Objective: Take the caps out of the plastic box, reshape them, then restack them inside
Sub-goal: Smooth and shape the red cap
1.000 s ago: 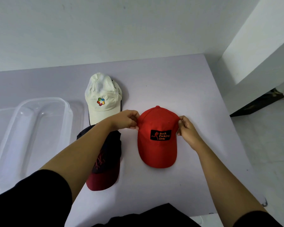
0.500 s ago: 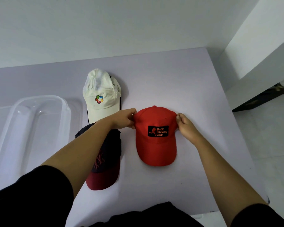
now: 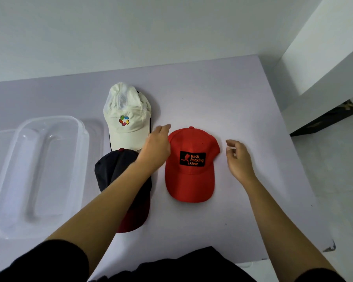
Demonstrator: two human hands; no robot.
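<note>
A red cap (image 3: 190, 176) with a black "Back Packing Gear" patch lies flat on the pale table (image 3: 243, 102), brim toward me. My left hand (image 3: 158, 143) hovers just left of its crown, fingers extended, holding nothing. My right hand (image 3: 237, 157) floats a little to the right of the cap, fingers loosely curled and empty. A white cap (image 3: 126, 117) with a colourful logo lies farther back on the left. A dark navy cap (image 3: 118, 169) with a maroon brim lies under my left forearm, partly hidden. The clear plastic box (image 3: 6, 190) stands at the left.
The table's right edge drops to a white floor (image 3: 334, 180). A white wall runs along the back, and a white block with a dark base (image 3: 322, 121) stands at the right. Dark clothing fills the bottom of the view.
Both hands have let go of the red cap's sides and moved slightly away from it. The red cap now lies alone on the table.
</note>
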